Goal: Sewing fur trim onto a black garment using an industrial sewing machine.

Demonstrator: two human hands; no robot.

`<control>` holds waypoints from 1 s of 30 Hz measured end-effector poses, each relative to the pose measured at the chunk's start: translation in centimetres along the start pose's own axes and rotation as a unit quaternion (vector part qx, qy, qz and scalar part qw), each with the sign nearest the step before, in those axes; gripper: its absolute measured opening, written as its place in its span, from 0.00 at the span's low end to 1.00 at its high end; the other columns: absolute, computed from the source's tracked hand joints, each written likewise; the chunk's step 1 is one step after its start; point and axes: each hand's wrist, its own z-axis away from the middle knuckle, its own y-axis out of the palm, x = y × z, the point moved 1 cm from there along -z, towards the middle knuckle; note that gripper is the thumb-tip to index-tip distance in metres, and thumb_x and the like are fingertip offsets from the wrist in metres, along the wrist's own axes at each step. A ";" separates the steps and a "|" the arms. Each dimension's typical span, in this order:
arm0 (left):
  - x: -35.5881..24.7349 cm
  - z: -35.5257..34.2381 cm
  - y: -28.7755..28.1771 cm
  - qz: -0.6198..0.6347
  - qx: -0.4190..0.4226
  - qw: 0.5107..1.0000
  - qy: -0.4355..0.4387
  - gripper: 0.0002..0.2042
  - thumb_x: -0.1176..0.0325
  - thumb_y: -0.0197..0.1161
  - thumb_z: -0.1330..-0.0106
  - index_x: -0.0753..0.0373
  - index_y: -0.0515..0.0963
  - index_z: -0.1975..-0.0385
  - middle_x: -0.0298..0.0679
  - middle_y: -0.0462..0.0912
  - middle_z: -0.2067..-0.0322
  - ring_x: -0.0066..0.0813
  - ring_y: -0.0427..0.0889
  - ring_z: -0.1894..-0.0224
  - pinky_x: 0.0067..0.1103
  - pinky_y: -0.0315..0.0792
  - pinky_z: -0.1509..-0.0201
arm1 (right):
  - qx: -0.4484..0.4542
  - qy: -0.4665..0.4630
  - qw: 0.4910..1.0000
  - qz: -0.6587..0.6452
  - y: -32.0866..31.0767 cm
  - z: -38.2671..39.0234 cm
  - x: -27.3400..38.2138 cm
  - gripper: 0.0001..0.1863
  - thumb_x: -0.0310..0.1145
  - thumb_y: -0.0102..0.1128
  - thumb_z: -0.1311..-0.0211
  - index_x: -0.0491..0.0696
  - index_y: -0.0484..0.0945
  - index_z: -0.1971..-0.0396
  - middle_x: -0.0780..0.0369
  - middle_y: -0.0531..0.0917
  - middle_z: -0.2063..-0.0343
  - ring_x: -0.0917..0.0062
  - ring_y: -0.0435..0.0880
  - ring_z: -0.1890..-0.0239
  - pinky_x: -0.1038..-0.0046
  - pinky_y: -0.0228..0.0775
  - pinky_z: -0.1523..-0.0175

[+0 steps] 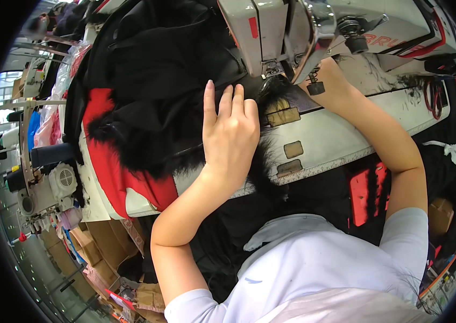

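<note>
My left hand point(231, 129) lies on a black garment piece with fur edging point(166, 81), its fingers stretched out and pointing away from me. The black cloth spreads over the left part of the table, and its long fur hangs toward the front edge. Just right of my left fingertips, black fur runs under the needle area of a white sewing machine point(260, 37). My right hand point(329, 86) is on the far right side of the needle area, close to the cloth. Machine parts hide its fingers, so its grip does not show. Red fabric point(107, 156) lies under the black piece.
A measuring strip point(335, 161) edges the white machine table. Red-handled scissors point(433, 99) lie at its right end, near loose black fur tufts. Dark cloth covers my lap, with a red patch point(368, 194). Cardboard boxes point(96, 247) and another machine point(61, 185) stand at the left.
</note>
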 end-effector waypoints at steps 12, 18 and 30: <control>0.7 1.8 0.8 0.015 -0.042 0.999 0.017 0.08 0.70 0.59 0.42 0.61 0.77 0.64 0.34 0.82 0.53 0.26 0.75 0.46 0.34 0.55 0.33 | -0.020 -0.078 0.992 0.100 -0.4 -0.7 0.8 0.06 0.30 0.59 0.61 0.48 0.74 0.90 0.61 0.75 0.85 0.67 0.76 0.77 0.69 0.70 0.67; 1.0 0.3 1.3 0.017 -0.053 0.998 0.037 0.09 0.70 0.58 0.42 0.61 0.77 0.62 0.34 0.83 0.55 0.25 0.76 0.46 0.31 0.57 0.33 | -0.026 -0.038 0.983 0.179 -1.8 -0.2 1.5 0.03 0.30 0.59 0.63 0.50 0.77 0.89 0.63 0.76 0.84 0.69 0.78 0.74 0.69 0.70 0.67; 1.6 -0.2 1.2 0.069 -0.067 0.995 0.005 0.08 0.72 0.61 0.45 0.55 0.78 0.65 0.26 0.83 0.61 0.21 0.78 0.51 0.31 0.56 0.36 | -0.037 -0.121 0.970 0.207 -2.3 0.1 0.7 0.02 0.31 0.59 0.67 0.50 0.76 0.90 0.64 0.75 0.86 0.69 0.77 0.79 0.69 0.68 0.71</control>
